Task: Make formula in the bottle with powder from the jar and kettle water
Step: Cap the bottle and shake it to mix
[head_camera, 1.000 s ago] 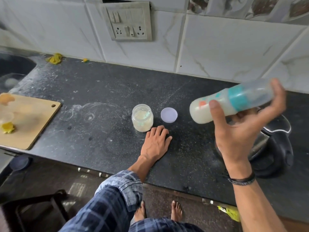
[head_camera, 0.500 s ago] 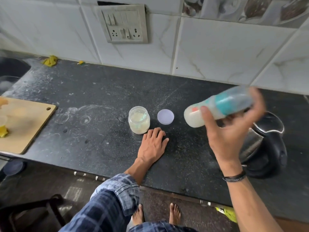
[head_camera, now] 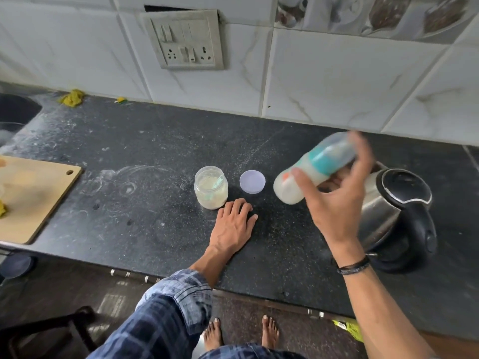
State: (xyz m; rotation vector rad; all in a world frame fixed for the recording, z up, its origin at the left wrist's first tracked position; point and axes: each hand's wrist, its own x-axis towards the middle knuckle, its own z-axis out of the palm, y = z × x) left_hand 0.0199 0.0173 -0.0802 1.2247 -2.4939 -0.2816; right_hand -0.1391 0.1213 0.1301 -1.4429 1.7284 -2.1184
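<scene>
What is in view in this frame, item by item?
clear baby bottle with teal collar: one, milky white contents, tilted in the air left of the kettle
clear plastic powder jar: one, pale cream contents, open, mid-counter
round lilac lid: one, lilac, flat on the counter right of the jar
steel kettle with black lid and handle: one, silver and black, counter's right
wooden cutting board: one, tan, counter's left
black stone counter: one, speckled black, below the tiled wall
switch-and-socket plate: one, grey-white, on the wall
yellow scraps: two, yellow, counter's back left
black wristband: one, black, right wrist
left hand: flat on the counter, in front of the jar
right hand: grips the bottle
bare feet: two, on the floor
</scene>
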